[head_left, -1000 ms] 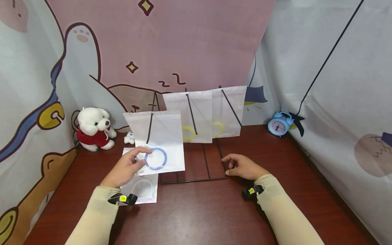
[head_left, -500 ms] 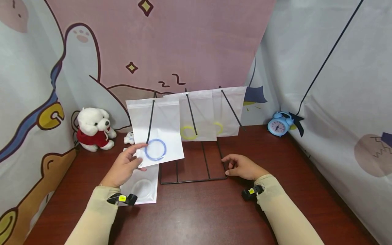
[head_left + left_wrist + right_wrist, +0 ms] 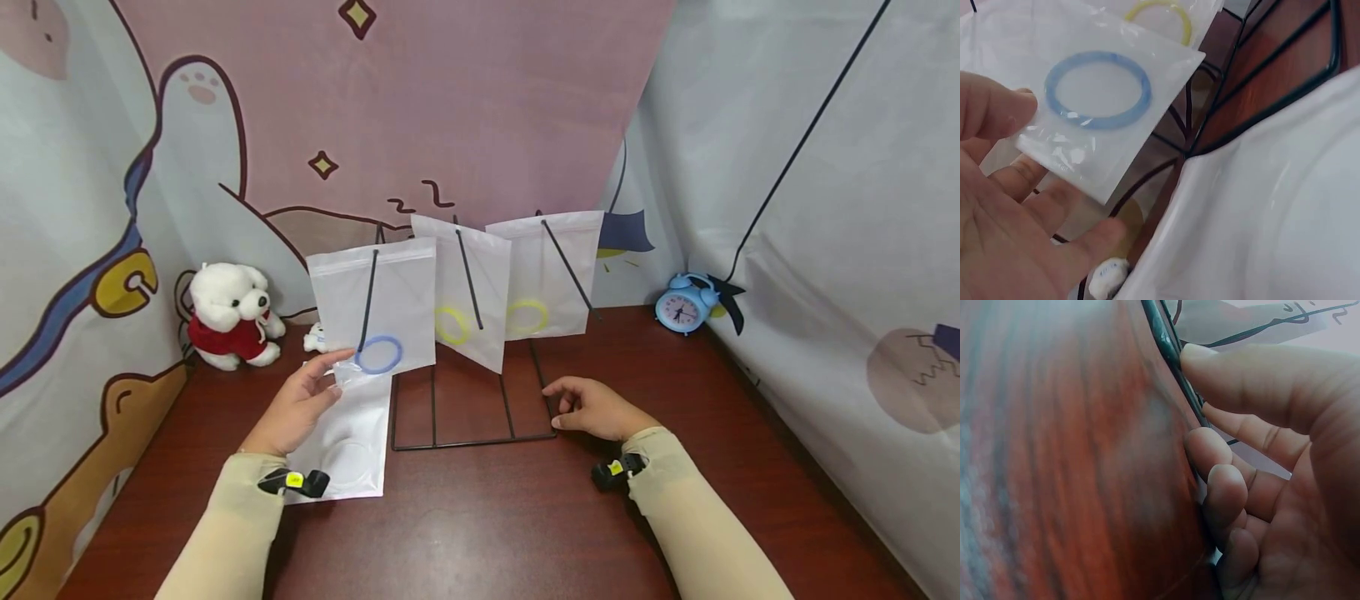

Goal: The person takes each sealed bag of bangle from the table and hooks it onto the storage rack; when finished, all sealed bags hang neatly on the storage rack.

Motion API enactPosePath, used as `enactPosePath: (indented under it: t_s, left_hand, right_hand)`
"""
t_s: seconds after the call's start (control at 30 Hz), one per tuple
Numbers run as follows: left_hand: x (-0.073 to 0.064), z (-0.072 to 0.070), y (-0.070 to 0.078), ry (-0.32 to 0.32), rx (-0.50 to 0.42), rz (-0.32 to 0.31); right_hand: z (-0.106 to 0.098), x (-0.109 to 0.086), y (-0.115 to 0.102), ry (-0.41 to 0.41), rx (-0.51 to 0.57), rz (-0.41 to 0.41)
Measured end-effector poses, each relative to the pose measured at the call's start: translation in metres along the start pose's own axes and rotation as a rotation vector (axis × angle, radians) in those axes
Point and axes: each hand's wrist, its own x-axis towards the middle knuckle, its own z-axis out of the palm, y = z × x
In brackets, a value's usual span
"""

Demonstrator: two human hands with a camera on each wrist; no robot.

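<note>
A black wire display rack (image 3: 474, 444) stands on the table, carrying clear-fronted white zip bags on its hooks. The left bag (image 3: 371, 287) shows a blue ring (image 3: 379, 355) inside. The middle bag (image 3: 468, 283) and right bag (image 3: 558, 275) each show a yellow ring. My left hand (image 3: 292, 408) is at the left bag's lower left corner, finger and thumb apart; in the left wrist view one fingertip (image 3: 1019, 109) overlaps the corner. My right hand (image 3: 600, 408) holds the rack's base wire at the front right corner, thumb and finger on it (image 3: 1172, 359).
Another white bag (image 3: 360, 425) with a pale ring lies on the table under my left forearm's side. A plush bear (image 3: 232, 317) in red and a small white toy (image 3: 315, 337) sit back left. A blue alarm clock (image 3: 684, 304) stands back right.
The left bag has risen and settled flatter on its hook as my left hand eased back from it. The middle bag has swung, turning at an angle. My right hand has stayed put.
</note>
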Motion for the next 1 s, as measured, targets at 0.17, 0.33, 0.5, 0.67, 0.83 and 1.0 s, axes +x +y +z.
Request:
enactPosePath:
  t_s: [0.17, 0.33, 0.5, 0.67, 0.83, 1.0]
  left_hand:
    - [-0.002, -0.009, -0.009, 0.021, -0.012, -0.002]
    - [-0.003, -0.023, -0.019, 0.079, 0.020, -0.067]
    - [-0.005, -0.038, -0.032, 0.120, 0.070, -0.246]
    - [-0.005, -0.045, -0.043, 0.140, 0.117, -0.428]
    - [-0.002, -0.044, -0.045, 0.148, 0.133, -0.506]
    - [0.001, -0.043, -0.045, 0.112, 0.186, -0.488]
  right_hand:
    - [0.000, 0.000, 0.002, -0.001, 0.007, -0.006]
    - [0.001, 0.001, 0.003, -0.001, 0.021, -0.006]
    - [0.000, 0.001, 0.003, 0.000, 0.020, -0.004]
    - [0.001, 0.000, 0.003, -0.002, 0.017, -0.005]
    - [0.001, 0.000, 0.001, 0.000, 0.011, -0.001]
    - [0.000, 0.001, -0.001, -0.002, 0.012, 0.003]
